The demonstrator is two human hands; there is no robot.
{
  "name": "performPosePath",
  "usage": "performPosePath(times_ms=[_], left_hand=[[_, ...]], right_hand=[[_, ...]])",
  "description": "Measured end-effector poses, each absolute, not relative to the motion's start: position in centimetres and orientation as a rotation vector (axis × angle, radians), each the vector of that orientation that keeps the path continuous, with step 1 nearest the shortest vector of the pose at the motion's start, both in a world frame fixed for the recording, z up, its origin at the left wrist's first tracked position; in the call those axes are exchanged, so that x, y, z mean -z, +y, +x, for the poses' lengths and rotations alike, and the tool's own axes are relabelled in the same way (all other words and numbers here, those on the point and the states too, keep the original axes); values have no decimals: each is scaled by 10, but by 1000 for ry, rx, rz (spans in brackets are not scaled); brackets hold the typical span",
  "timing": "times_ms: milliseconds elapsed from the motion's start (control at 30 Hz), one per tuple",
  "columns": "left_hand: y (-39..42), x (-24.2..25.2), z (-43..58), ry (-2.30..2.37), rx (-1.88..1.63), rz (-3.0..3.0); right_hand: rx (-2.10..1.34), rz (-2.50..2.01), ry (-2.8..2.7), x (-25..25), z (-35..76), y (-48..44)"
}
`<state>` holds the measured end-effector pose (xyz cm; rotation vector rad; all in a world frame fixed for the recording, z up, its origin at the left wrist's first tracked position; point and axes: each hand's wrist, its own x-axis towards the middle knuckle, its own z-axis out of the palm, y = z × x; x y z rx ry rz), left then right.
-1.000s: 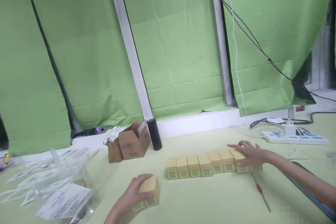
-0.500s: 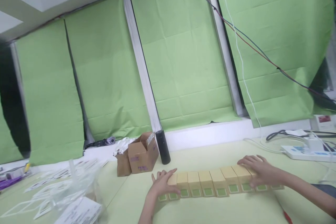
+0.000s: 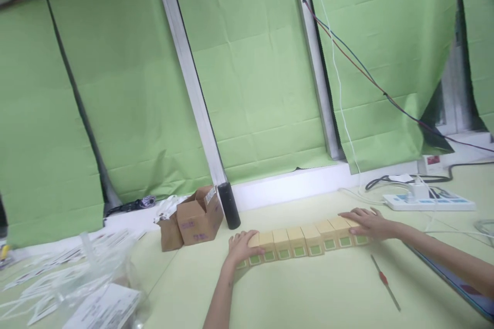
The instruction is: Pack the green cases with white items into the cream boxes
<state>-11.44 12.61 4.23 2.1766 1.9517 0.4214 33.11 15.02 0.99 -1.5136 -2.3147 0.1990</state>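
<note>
A row of small pale-yellow boxes (image 3: 299, 240), each with a green window on its front, stands side by side on the table. My left hand (image 3: 244, 248) is closed round the left end, its thumb along the front faces and its fingers behind. At the right end my right hand (image 3: 368, 222) grips the last boxes, fingers over the top and back; the hand hides part of that end. The boxes line up unevenly, with a slight step right of the middle. In front of the right hand lies a thin tool with a red middle (image 3: 383, 278).
An open cardboard box (image 3: 198, 218) and a black cylinder (image 3: 229, 205) stand behind to the left. A clear plastic bag (image 3: 104, 293) and white frame-like pieces (image 3: 42, 277) lie far left. A white power strip (image 3: 428, 201) with cables sits back right. A flat, dark-edged object (image 3: 455, 282) lies under my right forearm.
The view has shifted, bringing more of the right side into sight. My right hand has moved to the row's right end, where the boxes appear closer together. The red-marked tool now shows fully.
</note>
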Motion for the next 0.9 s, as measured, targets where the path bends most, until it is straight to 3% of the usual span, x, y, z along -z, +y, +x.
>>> performPosePath(times_ms=[267, 367, 467, 567, 667, 767, 900], left_hand=[[101, -36, -143, 2032, -935, 1832], [89, -13, -156, 1869, -1018, 1742], [80, 7, -167, 1803, -1136, 1652], [76, 8, -173, 1810, -1207, 1583], [63, -10, -158, 1692, -1155, 1615], [38, -35, -109, 1272, -870, 1705], [14, -50, -30, 1107, -701, 1958]], right_hand=[[-172, -1356, -2263, -11, 273, 74], [-336, -1202, -2356, -11, 246, 35], [-750, -966, -2293, -17, 216, 8], [-852, -857, -2288, -20, 191, 1], [-957, -874, -2122, -13, 178, 3], [-1043, -934, -1930, -2, 175, 4], [-962, -939, -1922, 5, 177, 6]])
